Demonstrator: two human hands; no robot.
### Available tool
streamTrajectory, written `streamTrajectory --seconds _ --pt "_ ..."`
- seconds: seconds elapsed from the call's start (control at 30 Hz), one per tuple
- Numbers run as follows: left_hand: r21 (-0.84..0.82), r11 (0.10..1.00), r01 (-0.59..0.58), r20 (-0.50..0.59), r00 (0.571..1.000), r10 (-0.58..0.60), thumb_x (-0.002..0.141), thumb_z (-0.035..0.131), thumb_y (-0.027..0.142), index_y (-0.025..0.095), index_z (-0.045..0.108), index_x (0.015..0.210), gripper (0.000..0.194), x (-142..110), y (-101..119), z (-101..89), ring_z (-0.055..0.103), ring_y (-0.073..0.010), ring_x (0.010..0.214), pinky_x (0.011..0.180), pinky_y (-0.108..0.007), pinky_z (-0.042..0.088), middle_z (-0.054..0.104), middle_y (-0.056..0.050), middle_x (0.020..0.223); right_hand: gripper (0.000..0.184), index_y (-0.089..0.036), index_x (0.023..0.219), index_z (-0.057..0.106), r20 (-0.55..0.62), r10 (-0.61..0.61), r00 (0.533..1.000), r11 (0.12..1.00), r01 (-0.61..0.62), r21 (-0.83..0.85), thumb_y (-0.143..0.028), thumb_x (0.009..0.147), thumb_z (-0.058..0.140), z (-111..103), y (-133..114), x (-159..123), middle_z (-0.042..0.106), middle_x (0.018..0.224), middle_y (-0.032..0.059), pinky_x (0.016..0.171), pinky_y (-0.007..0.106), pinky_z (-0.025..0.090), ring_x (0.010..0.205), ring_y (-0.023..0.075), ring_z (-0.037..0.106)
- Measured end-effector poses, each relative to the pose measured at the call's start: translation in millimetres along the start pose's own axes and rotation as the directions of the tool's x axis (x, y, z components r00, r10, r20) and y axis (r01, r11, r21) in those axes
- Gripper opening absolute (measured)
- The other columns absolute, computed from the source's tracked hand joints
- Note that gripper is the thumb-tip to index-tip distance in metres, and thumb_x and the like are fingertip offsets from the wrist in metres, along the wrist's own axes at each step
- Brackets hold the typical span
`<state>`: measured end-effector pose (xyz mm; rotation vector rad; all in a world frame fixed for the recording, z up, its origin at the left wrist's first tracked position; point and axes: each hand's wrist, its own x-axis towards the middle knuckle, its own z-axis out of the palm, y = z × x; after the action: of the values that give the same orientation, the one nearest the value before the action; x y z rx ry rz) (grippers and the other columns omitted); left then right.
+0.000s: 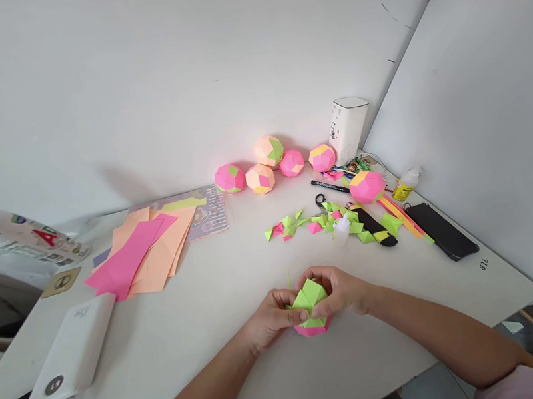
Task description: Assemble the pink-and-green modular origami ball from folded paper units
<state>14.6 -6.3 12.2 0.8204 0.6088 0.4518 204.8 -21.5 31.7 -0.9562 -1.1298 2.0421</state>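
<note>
Near the front of the white desk, both hands grip a faceted paper ball (310, 307), lime green on top and pink underneath. My left hand (278, 317) is closed on its left side, thumb pressed on a green facet. From the right, my right hand (337, 291) pinches the ball, its thumb close to the other one. The fingers behind the ball are partly hidden. Beyond the hands lie several small folded green and pink paper pieces (288, 225), with a small white glue bottle (341, 231) among them.
Finished-looking paper balls (260, 178) stand along the wall. Pink and peach paper sheets (128, 255), a white power bank (73, 351) and a green-capped bottle (19, 235) are at left. At right are a black phone (443, 230), a yellow-labelled bottle (405, 185) and a white holder (349, 129).
</note>
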Motion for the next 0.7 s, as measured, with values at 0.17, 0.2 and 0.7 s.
streamTrajectory --seconds 0.17,0.2,0.7 --pt "0.014 1.0 -0.001 0.004 1.0 0.001 0.054 0.084 0.029 0.012 0.069 0.057 0.023 -0.9 1.1 1.1 0.045 -0.0109 0.055 0.058 -0.025 0.035 0.053 0.002 0.052 0.046 -0.018 0.095 0.062 0.001 0.009 1.0 1.0 -0.009 0.006 -0.018 0.054 0.083 -0.3 0.5 -0.1 0.059 0.078 -0.0024 0.059 0.022 0.043 0.067 0.0104 0.055" --pt "0.016 1.0 -0.002 0.005 1.0 0.002 0.055 0.083 0.029 0.012 0.069 0.057 0.022 -1.0 1.3 1.4 0.045 -0.0109 0.055 0.058 -0.025 0.035 0.053 0.002 0.052 0.047 -0.018 0.095 0.062 -0.001 0.014 1.0 1.0 -0.014 0.006 -0.018 0.054 0.083 -0.4 0.4 -0.2 0.059 0.079 -0.0023 0.059 0.022 0.043 0.068 0.0107 0.055" --pt "0.028 0.999 -0.045 0.013 0.999 0.044 0.058 0.081 0.03 0.012 0.069 0.058 0.021 -2.0 0.3 3.6 0.043 -0.0108 0.056 0.059 -0.026 0.034 0.052 0.002 0.054 0.047 -0.019 0.096 0.061 -0.009 0.028 1.0 1.0 -0.028 -0.011 -0.022 0.055 0.083 1.7 -1.1 -1.3 0.058 0.079 -0.0025 0.061 0.025 0.041 0.07 0.012 0.054"
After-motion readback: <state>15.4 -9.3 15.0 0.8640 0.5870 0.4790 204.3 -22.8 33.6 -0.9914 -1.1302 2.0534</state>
